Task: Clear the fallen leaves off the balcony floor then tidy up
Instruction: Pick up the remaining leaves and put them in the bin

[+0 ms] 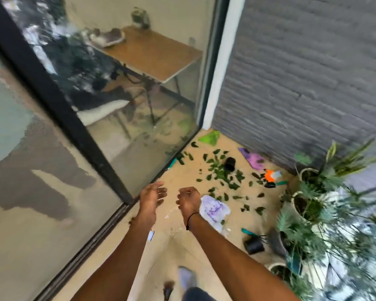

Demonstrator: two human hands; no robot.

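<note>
Reaching out over the tan balcony floor (172, 253), both bare forearms stretch forward and hold nothing. The left hand (152, 195) has its fingers loosely spread and relaxed; the right hand (188, 198), with a thin black band at the wrist, has its fingers softly curled inward around nothing. The scattered dark green fallen leaves (220, 172) lie beyond the hands, thickest in the middle of the floor between the glass sliding door (122, 118) and the grey ribbed wall (302, 79); motion blur smears them, so single leaves are hard to separate. A small black plastic pot (229, 164) lies tipped among them. A crumpled white and purple cloth (214, 210) sits just beside the right wrist, partly covered by it. Another black pot (254, 245) lies on its side near the potted green plants (313, 205), whose foliage hides the floor along the right edge. A green cloth (210, 137) lies in the far corner, a purple cloth (254, 159) by the wall, and an orange item (269, 175) is too blurred to identify. The glass carries reflections that muddle what lies behind it. A shoe at the bottom edge is cut off.
</note>
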